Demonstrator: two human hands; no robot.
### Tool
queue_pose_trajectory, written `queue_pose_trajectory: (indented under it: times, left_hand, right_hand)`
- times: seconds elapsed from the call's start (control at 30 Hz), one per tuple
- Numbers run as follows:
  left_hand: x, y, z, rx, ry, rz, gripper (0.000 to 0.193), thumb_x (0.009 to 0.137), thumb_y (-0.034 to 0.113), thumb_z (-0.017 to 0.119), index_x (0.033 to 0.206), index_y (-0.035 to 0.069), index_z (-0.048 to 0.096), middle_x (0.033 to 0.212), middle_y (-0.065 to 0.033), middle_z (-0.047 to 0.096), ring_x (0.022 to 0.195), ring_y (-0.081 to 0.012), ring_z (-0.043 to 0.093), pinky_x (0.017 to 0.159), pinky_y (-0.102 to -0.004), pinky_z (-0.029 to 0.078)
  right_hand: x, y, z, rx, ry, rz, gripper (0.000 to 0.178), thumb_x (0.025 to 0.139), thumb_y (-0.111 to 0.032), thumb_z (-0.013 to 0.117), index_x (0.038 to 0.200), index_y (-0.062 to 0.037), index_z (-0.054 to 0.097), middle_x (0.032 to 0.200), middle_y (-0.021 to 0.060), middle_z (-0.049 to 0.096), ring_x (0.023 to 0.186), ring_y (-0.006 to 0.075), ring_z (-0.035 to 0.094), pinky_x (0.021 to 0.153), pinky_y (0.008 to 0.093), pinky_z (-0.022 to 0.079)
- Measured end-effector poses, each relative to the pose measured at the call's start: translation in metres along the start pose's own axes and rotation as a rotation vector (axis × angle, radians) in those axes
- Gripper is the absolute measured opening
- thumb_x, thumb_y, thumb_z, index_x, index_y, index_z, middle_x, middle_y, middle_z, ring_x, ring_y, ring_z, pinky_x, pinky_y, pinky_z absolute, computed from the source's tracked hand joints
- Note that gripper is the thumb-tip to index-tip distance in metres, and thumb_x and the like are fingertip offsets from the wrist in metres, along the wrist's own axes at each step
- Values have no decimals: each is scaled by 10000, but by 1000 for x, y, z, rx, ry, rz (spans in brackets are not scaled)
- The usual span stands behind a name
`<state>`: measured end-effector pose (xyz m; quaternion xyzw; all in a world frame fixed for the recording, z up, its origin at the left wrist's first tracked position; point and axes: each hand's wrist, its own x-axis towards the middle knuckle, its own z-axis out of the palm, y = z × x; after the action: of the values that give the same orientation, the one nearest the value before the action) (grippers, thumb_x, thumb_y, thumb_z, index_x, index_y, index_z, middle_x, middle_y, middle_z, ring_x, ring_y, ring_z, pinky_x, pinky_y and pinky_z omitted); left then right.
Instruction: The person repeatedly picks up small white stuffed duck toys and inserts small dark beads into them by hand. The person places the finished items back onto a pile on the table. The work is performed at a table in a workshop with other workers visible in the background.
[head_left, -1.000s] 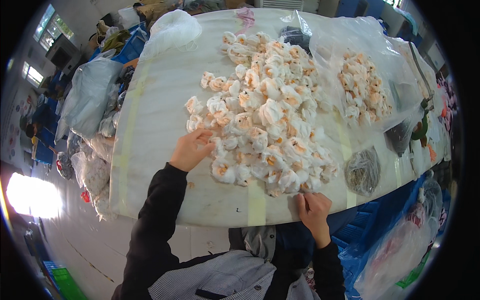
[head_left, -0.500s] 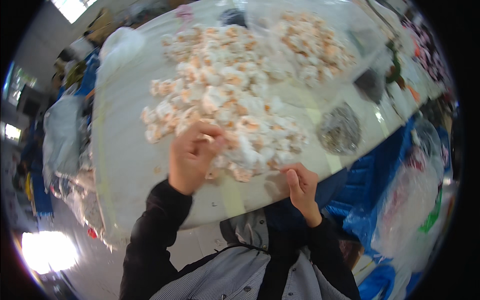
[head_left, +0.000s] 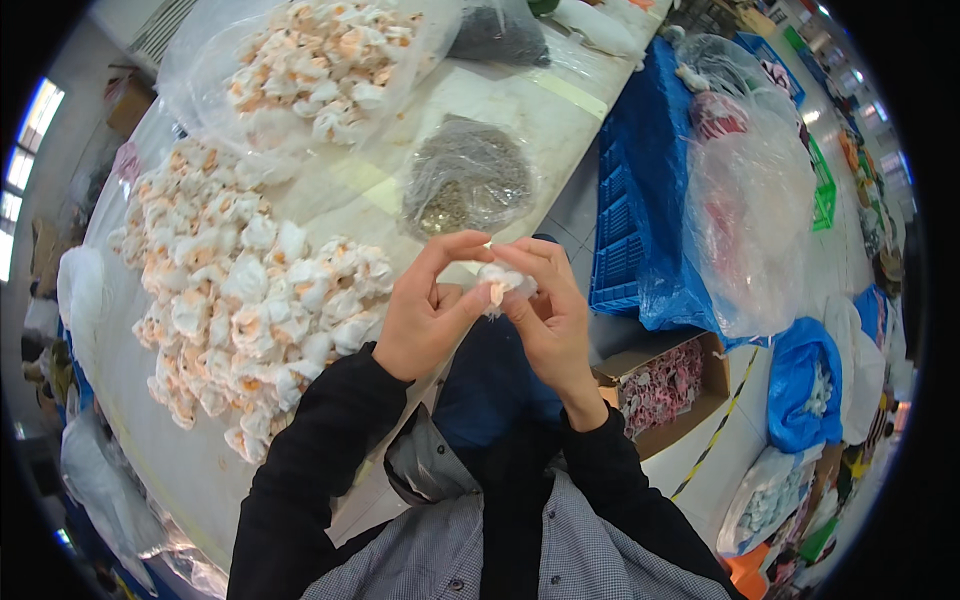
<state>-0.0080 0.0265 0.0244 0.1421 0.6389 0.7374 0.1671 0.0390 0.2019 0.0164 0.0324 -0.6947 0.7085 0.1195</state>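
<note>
Just past the table's near edge, my left hand (head_left: pixel 425 315) and my right hand (head_left: pixel 553 325) meet in front of me. Between their fingertips is a small white plush piece (head_left: pixel 500 284) with a peach patch, pinched from both sides. The fingers cover part of it. To the left, a loose pile of similar white-and-peach plush pieces (head_left: pixel 240 300) spreads over the pale table (head_left: pixel 335 205). Beyond my hands lies a clear plastic bag of small shiny parts (head_left: pixel 467 178), too small to name.
A clear bag of more plush pieces (head_left: pixel 320 75) lies at the far left, near a dark-filled bag (head_left: pixel 498 38). Right of the table stand a blue crate (head_left: pixel 613 250) and a large clear plastic bag (head_left: pixel 755 220). Pink scraps (head_left: pixel 665 385) fill a cardboard box below.
My hands were apart over the pile's near edge; now they are together, both on one plush piece. The view has turned right, so the pile appears farther left.
</note>
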Motion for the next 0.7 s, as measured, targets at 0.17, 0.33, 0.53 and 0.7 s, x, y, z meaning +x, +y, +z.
queue_pose_trajectory:
  times: [0.17,0.33,0.53,0.7]
  left_hand:
    - [7,-13,-13,-36,-136,-142,465,984,31,700,1416,21,530,1275,-99,624,849,-43,616,711,-191,483]
    - [6,-33,-32,-72,-204,-260,266,995,92,708,1235,20,620,1108,-48,679,820,-35,617,663,-186,457]
    - [6,-19,-24,-326,-124,-295,197,1011,140,709,1133,39,592,965,-22,678,595,-10,460,485,-214,316]
    - [2,-22,-21,-413,-102,-301,250,1015,144,718,1176,50,551,959,-33,668,564,-10,437,460,-209,282]
  right_hand:
    - [1,15,-7,102,68,102,167,954,-11,744,1095,40,670,1240,78,552,1053,128,614,895,270,545]
    - [4,19,6,137,54,190,158,1013,-127,719,1042,11,647,1043,54,672,913,100,650,830,255,526]
    - [7,24,8,-28,76,175,156,1021,-142,714,1006,-9,633,908,21,686,838,75,647,759,248,504]
    - [8,23,13,-174,174,183,145,1015,-131,713,994,-12,632,853,21,681,753,68,636,688,246,499]
